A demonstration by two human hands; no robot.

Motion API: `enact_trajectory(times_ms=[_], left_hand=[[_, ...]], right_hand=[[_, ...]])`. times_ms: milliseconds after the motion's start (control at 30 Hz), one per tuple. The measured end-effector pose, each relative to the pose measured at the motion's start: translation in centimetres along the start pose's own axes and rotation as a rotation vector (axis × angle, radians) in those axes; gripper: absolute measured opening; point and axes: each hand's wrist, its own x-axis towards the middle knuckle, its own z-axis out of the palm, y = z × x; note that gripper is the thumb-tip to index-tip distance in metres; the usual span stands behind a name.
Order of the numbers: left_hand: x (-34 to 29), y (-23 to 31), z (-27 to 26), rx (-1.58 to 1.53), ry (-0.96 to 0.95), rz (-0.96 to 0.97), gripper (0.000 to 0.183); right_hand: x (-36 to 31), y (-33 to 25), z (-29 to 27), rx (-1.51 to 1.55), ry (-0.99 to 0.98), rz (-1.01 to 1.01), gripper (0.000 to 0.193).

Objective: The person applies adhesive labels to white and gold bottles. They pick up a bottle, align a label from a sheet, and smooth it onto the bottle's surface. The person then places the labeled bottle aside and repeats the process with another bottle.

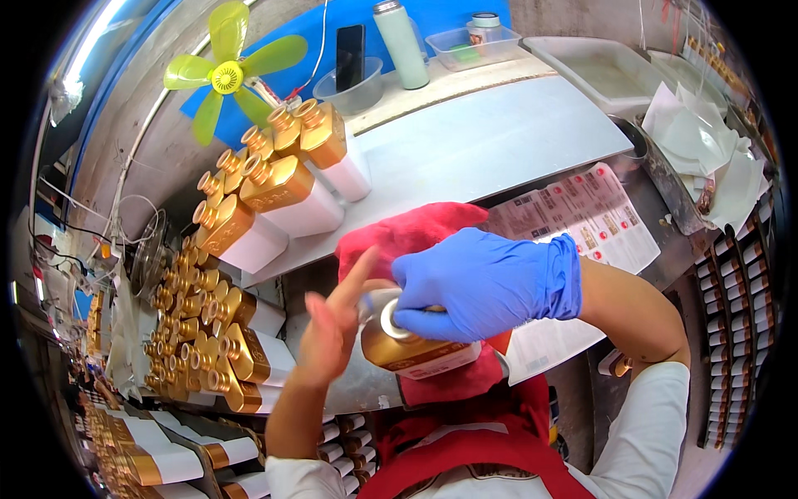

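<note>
A gold-and-white bottle (420,356) with a short gold neck is tilted in front of me, over a red cloth (453,384). My right hand (474,279), in a blue glove, is curled over the bottle's upper side, its thumb beside the neck. Whatever lies under the curled fingers is hidden. Bare and slightly blurred, my left hand (328,337) is left of the neck with its fingers stretched out and apart. More red cloth (407,233) lies bunched just beyond my hands.
Several similar bottles (291,200) stand at the far left of the pale board (499,125), with more massed below them (241,349). A printed sticker sheet (611,216) lies right. Behind are a green fan (226,78), a flask (401,46) and plastic tubs (362,91).
</note>
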Motion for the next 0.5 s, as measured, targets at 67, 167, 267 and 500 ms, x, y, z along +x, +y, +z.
enact_trajectory(times_ms=[67, 167, 267, 500], left_hand=[[2.6, 1.9, 0.0, -0.099, -0.212, -0.126, 0.116], [5.7, 2.6, -0.4, -0.073, -0.495, -0.272, 0.12], [7.6, 1.5, -1.1, -0.087, -0.696, -0.349, 0.122], [6.6, 0.4, -2.0, -0.104, -0.599, -0.124, 0.11]], right_hand=[[0.4, -0.5, -0.2, -0.05, -0.048, -0.024, 0.027], [0.6, -1.7, -0.1, -0.082, 0.045, -0.042, 0.024], [0.6, -2.4, -0.1, -0.138, 0.004, -0.061, 0.019], [1.0, -1.2, -0.3, -0.216, -0.067, -0.008, 0.021]])
